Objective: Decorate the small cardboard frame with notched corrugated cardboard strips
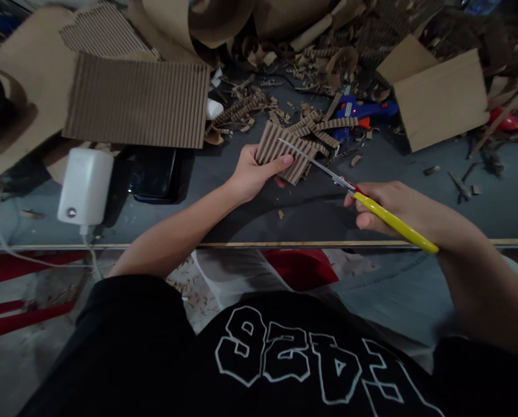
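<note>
My left hand grips a small piece of corrugated cardboard by its left and lower side, thumb across the ridges. In my right hand is a pair of scissors with yellow and red handles. The blades point up and left and lie over the ridged face of the piece; I cannot tell whether they touch it. Just beyond the piece, narrow cut strips of corrugated cardboard lie in a loose heap.
A blue glue gun lies behind the strips. A large corrugated sheet, a white power adapter with a cable and a black phone are at left. Flat cardboard lies at right. Scraps cover the back, and the table edge runs before me.
</note>
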Tool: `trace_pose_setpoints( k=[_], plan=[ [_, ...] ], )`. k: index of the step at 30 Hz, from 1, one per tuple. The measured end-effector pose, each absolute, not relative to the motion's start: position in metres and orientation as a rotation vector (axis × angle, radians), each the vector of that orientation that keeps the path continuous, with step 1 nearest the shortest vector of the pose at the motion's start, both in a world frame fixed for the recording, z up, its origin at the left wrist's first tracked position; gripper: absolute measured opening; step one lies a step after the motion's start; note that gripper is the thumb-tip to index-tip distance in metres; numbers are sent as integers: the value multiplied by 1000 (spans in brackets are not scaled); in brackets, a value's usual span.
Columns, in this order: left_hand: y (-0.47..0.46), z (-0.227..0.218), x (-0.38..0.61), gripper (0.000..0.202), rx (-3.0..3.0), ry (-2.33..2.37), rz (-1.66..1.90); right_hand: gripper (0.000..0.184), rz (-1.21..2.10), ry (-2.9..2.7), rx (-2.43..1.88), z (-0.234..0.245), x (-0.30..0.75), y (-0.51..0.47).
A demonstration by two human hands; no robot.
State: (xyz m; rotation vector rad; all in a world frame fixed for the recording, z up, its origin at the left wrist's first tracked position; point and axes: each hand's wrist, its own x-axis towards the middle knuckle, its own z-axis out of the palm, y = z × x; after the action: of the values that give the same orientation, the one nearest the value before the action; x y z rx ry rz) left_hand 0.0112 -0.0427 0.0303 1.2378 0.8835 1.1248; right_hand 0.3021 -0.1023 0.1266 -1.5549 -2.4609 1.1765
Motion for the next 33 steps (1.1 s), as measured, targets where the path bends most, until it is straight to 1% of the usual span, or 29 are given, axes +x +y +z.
trace_pose_setpoints(
  k=[8,11,18,23,27,30,33],
  plan=[
    [-41,28,9,70,1268,912,1130,88,1156,-2465,-1721,129,291,-104],
    [-41,27,10,67,1278,882,1134,86,1151,-2453,-1816,134,285,-105],
    [-34,23,8,63,1282,807,1182,76,882,-2484,-2015,130,279,-106],
    [-33,20,7,60,1325,766,1211,68,844,-2501,-2115,128,277,-103],
    [-25,19,3,57,1396,733,1225,69,713,-2515,-2084,131,272,-101],
    [-12,18,-4,60,1443,703,1241,71,629,-2500,-2079,131,274,-99],
    [-5,19,-10,60,1471,691,1211,71,688,-2509,-2085,126,283,-98]
  ],
)
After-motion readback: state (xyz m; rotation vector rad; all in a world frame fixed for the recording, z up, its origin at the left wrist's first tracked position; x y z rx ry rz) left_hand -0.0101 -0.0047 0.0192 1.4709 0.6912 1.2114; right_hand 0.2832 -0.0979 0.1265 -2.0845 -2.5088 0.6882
